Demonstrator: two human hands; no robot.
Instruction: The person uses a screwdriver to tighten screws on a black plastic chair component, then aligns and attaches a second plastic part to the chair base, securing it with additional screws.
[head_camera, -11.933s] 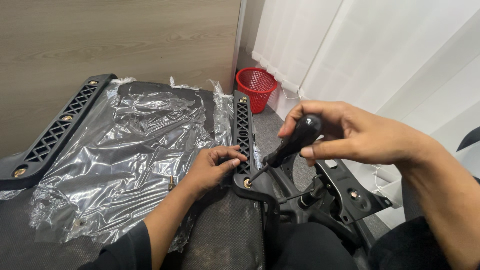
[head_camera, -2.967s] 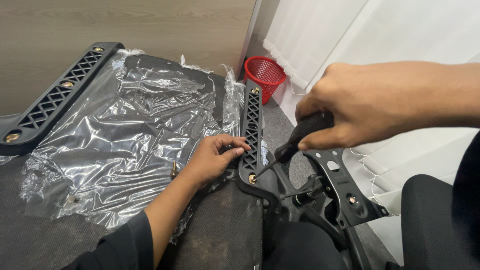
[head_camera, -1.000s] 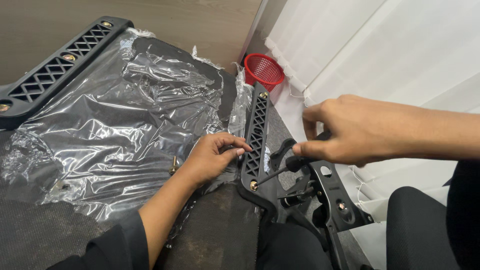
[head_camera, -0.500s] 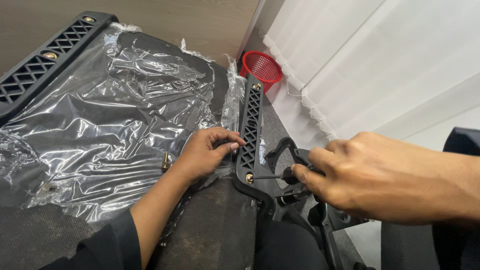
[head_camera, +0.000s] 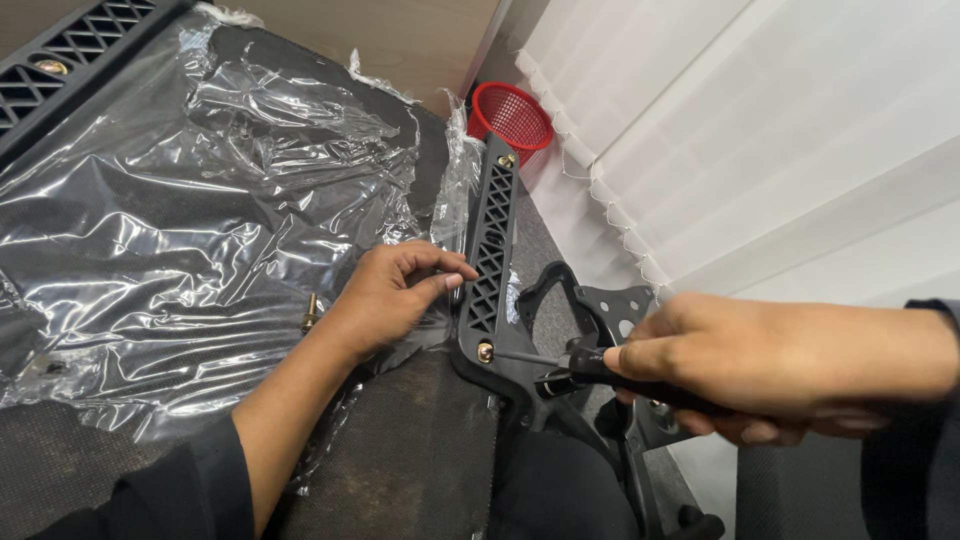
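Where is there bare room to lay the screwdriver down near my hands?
Free: the dark fabric below the left hand, between the plastic wrap and the black lattice bracket. Crowded: around the brass screw, where the right hand holds the screwdriver over the metal mechanism.

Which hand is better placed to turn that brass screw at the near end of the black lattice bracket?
Right. The right hand grips the screwdriver, whose tip sits at the brass screw. The left hand holds no tool and rests its fingertips against the bracket, likely steadying it.
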